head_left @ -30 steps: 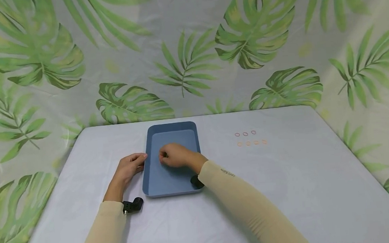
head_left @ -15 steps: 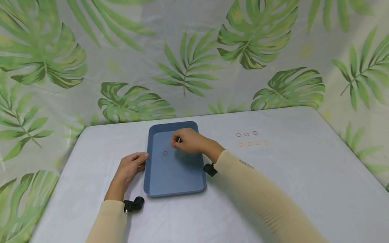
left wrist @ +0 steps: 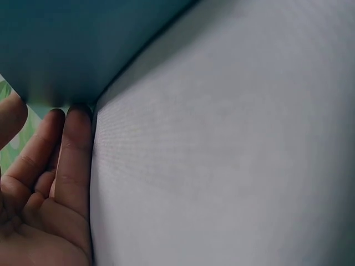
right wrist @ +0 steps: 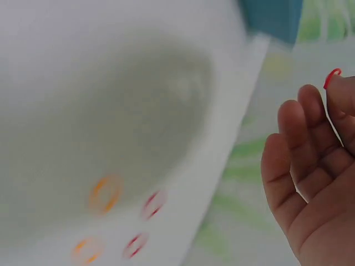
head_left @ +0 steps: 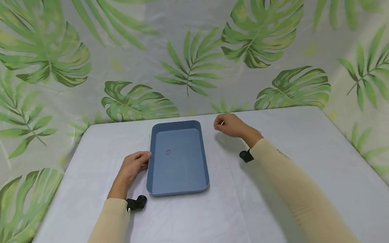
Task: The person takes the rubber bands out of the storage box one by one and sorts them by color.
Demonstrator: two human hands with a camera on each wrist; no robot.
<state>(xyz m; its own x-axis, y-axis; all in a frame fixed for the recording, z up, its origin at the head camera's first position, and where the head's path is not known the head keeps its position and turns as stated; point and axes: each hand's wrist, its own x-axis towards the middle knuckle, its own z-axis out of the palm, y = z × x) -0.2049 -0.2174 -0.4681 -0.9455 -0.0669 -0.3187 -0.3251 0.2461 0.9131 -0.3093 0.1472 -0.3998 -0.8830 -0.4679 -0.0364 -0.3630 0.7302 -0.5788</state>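
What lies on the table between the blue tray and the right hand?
Only bare white tabletop between blue tray and right hand, in the head view.

The blue tray sits mid-table with its raised rim as the only real barrier. The left hand presses against its left wall, closing that side. Bare cloth runs right of the tray to the right hand. Small rings, seemingly flat, lie beneath that hand. The near table is open between the sleeves.
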